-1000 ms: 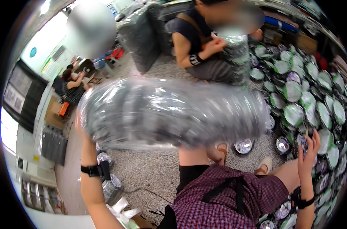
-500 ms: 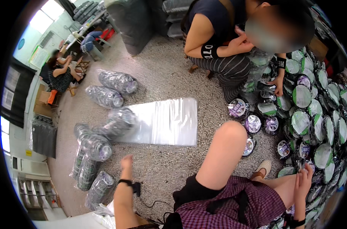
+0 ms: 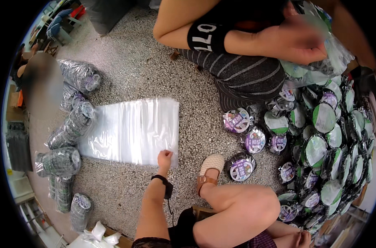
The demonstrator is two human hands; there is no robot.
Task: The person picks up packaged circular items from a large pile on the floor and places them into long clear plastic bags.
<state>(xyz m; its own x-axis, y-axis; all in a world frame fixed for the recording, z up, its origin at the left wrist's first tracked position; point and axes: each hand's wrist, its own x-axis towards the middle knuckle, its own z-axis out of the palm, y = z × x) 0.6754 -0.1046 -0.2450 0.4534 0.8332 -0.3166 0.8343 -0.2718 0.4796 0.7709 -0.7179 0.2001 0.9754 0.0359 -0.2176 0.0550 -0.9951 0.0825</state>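
My left hand (image 3: 165, 158) is at the near right corner of a flat stack of clear plastic bags (image 3: 132, 132) on the floor. Its fingers are pinched together on the edge of the top bag. At the lower right edge of the picture, beside my leg, my right hand (image 3: 303, 239) shows only in part, its fingers too cut off to read. Several round packs with purple and white labels lie right of the bags, among them one black-rimmed pack (image 3: 241, 167) near my shoe (image 3: 211, 167).
A big heap of round, green-rimmed packs (image 3: 324, 118) fills the right side. Filled clear bundles (image 3: 74, 124) lie along the left of the bags. Across from me a co-worker's hand (image 3: 297, 41) holds a clear bag (image 3: 336, 58). Another person sits at the far left.
My left hand has moved from beside the bundles onto the bags' corner. My right hand has left the heap's edge and dropped low. The view has shifted, and the co-worker's arm appears nearer.
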